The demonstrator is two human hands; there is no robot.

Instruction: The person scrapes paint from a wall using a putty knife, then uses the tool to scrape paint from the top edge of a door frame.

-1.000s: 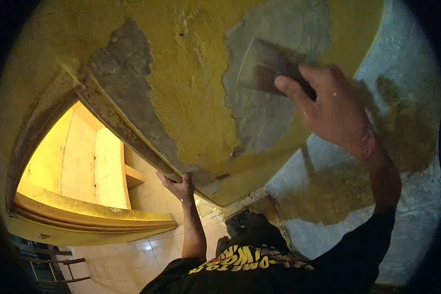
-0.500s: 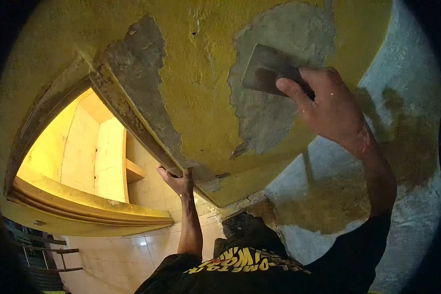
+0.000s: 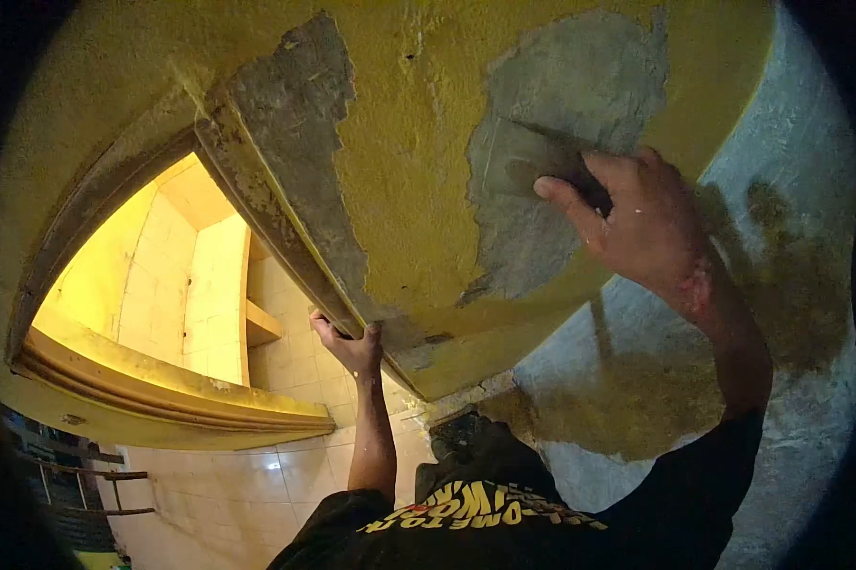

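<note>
My right hand (image 3: 648, 233) is closed around a flat scraper (image 3: 518, 161), thumb on its near side. The thin, wide blade lies against a grey bare patch (image 3: 580, 81) in the yellow painted wall (image 3: 409, 171). Much of the scraper's back is hidden by my fingers. Lower down, my left hand (image 3: 357, 351) grips the edge of a wooden frame (image 3: 285, 233) around an opening, its thumb on the wall side and fingers on the other. A second grey patch (image 3: 300, 123) runs along that frame.
Through the opening a lit, tiled room (image 3: 162, 285) shows. A tiled floor (image 3: 257, 480) lies below, with a ladder-like rack (image 3: 91, 484) at lower left. On the right stands a pale grey wall (image 3: 779, 475) with a brownish area and shadows.
The view has shifted slightly, so the wall appears further right. Against the grey patch, the scraper sits a little further left, its blade looking flatter to the wall. My left hand keeps its grip.
</note>
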